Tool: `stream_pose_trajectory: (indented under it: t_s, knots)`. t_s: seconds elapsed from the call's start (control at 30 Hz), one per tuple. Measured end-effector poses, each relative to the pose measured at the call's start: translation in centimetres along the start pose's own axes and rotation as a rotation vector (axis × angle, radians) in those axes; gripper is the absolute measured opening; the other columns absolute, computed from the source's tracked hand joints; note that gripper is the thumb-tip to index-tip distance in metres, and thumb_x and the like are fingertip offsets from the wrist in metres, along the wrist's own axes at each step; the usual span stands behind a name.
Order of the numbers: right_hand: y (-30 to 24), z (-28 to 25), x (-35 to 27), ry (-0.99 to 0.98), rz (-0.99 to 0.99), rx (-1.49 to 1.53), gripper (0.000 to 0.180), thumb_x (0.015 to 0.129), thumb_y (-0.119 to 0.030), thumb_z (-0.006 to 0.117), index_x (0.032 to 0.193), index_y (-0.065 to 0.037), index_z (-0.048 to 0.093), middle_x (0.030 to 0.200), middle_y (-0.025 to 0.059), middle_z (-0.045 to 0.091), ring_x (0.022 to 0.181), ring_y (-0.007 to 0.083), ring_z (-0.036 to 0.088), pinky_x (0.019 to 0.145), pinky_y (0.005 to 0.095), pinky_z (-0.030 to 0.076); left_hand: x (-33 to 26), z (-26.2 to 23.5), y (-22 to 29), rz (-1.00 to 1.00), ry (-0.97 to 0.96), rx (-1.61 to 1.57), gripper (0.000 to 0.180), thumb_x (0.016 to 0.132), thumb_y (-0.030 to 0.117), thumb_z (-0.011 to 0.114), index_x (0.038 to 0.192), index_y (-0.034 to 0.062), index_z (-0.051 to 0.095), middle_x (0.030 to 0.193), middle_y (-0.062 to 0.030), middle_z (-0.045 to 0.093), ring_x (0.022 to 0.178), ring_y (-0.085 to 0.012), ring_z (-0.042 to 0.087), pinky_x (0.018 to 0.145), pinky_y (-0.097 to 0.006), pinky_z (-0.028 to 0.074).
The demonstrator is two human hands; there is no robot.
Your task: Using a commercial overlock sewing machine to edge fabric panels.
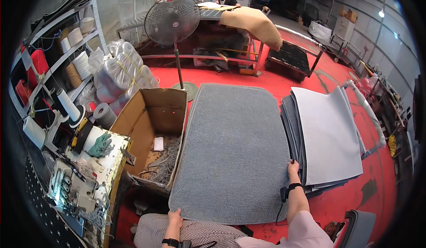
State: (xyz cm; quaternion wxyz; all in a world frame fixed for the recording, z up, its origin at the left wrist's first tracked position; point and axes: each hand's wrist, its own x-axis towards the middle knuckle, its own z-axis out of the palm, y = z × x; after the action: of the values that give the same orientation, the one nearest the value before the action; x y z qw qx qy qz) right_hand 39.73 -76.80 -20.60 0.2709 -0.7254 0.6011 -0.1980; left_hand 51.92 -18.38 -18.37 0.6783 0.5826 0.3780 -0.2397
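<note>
- Grey mat (233, 155) lies flat, long side running away from the person, near edge over the person's lap, far end toward the fan (173, 19).
- Left hand (175, 217) on the mat's near edge close to its left corner; grip closed on the edge, fingers curled over it.
- Right hand (293, 168) at the mat's right edge near the right corner; grip looks pinched on that edge, but fingertips too small to tell how tight. Black strap around this wrist, cable hanging from it.
- Stack of grey mats (326, 137) just beside the mat on its right, on the red floor (275, 82); top sheet lighter grey, edges of the lower ones fanned out on the left side.
- Open cardboard box (153, 128) touching the mat's left side, with thread scraps and a white scrap in the bottom.
- Sewing machine (73, 186) far left, green glove (101, 145) lying on the surface behind it.
- Shelf with thread cones (66, 66) behind it; another person seated far back.
</note>
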Motion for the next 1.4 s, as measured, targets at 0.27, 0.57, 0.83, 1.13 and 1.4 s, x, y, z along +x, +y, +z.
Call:
stream_pose_trajectory:
  t_s: [0.27, 0.57, 0.83, 1.13, 1.4]
  knots:
    - [-1.7, 1.1, 3.3, 0.128, 0.006, 0.097, 0.023, 0.073, -0.006, 0.063, 0.096, -0.007, 0.064, 0.089, 0.0128, 0.064, 0.087, 0.0279, 0.061, 0.077, 0.0348, 0.046, -0.3, 2.4, 1.4, -0.02, 0.012, 0.061, 0.048, 0.087, 0.004, 0.049, 0.13, 0.0021, 0.028, 0.128, -0.0173, 0.04, 0.112, -0.034, 0.044, 0.088, -0.047, 0.037]
    - [-0.9, 1.7, 3.2, 0.046, -0.047, 0.158, 0.024, 0.075, -0.009, 0.061, 0.097, 0.0, 0.061, 0.09, 0.0145, 0.064, 0.086, 0.0262, 0.062, 0.077, 0.034, 0.046, 1.4, 0.8, 0.7, 0.114, -0.021, 0.138, 0.049, 0.081, 0.008, 0.06, 0.124, 0.0001, 0.038, 0.125, -0.0157, 0.043, 0.108, -0.0312, 0.046, 0.087, -0.042, 0.038]
    - [3.3, -0.5, 1.5, -0.309, 0.152, 0.26, 0.023, 0.075, -0.016, 0.059, 0.094, -0.003, 0.061, 0.088, 0.0049, 0.062, 0.081, 0.0168, 0.056, 0.075, 0.0287, 0.042, 4.5, -1.4, 2.4, 0.597, -0.107, 0.775, 0.045, 0.079, 0.019, 0.06, 0.115, -0.0045, 0.049, 0.114, -0.0229, 0.053, 0.106, -0.0348, 0.051, 0.09, -0.038, 0.04]
    - [0.5, -0.5, 1.4, -0.226, 0.004, 0.179, 0.028, 0.074, -0.007, 0.062, 0.101, 0.002, 0.057, 0.089, 0.0054, 0.059, 0.081, 0.0151, 0.055, 0.074, 0.0274, 0.043, 1.4, -0.5, 3.1, 0.639, 0.017, 1.152, 0.033, 0.077, 0.016, 0.063, 0.105, 0.0002, 0.059, 0.101, -0.021, 0.06, 0.095, -0.0349, 0.057, 0.082, -0.038, 0.046]
    - [-7.3, -0.6, -5.3, -0.155, -0.201, -0.358, 0.03, 0.081, -0.009, 0.042, 0.107, 0.002, 0.053, 0.111, 0.0245, 0.053, 0.103, 0.0385, 0.052, 0.085, 0.0425, 0.044, 0.8, -0.9, 5.5, 0.482, 0.118, 1.419, 0.024, 0.08, 0.027, 0.059, 0.088, 0.0055, 0.067, 0.091, -0.0145, 0.064, 0.087, -0.029, 0.062, 0.073, -0.037, 0.049]
